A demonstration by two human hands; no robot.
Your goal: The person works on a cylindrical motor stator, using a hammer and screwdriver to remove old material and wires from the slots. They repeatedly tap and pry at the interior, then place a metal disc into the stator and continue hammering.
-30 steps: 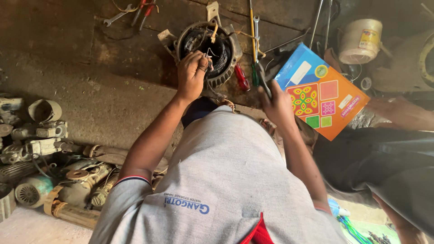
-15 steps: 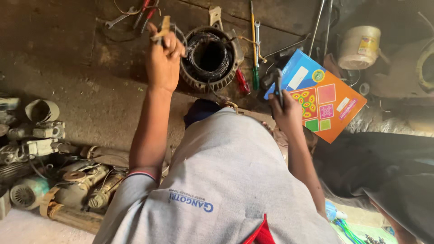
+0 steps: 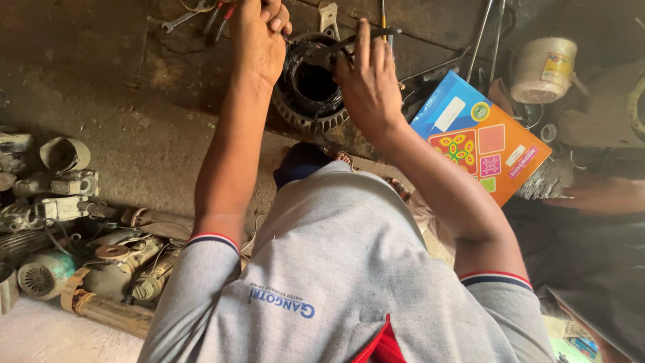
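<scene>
A round motor stator (image 3: pixel 310 101) with a toothed outer ring lies on the dark floor ahead of me. My left hand (image 3: pixel 259 40) is curled on its upper left rim, on the dark winding there. Fingers of my right hand (image 3: pixel 366 81) are wrapped around a dark-handled plier-like tool (image 3: pixel 349 44), held over the stator's opening. The tool's tip is hidden between my hands. My grey shirt fills the lower part of the view.
A blue and orange box (image 3: pixel 484 141) lies right of the stator, a white tub (image 3: pixel 544 67) beyond it. Wrenches (image 3: pixel 181 20) and metal rods (image 3: pixel 480 40) lie at the top. Old motor parts (image 3: pixel 60 202) pile at the left. Another person's hand (image 3: pixel 591 195) rests at the right.
My right hand left the box's edge and came over the stator with the tool. My left hand shifted right onto the stator's rim. The view moved closer.
</scene>
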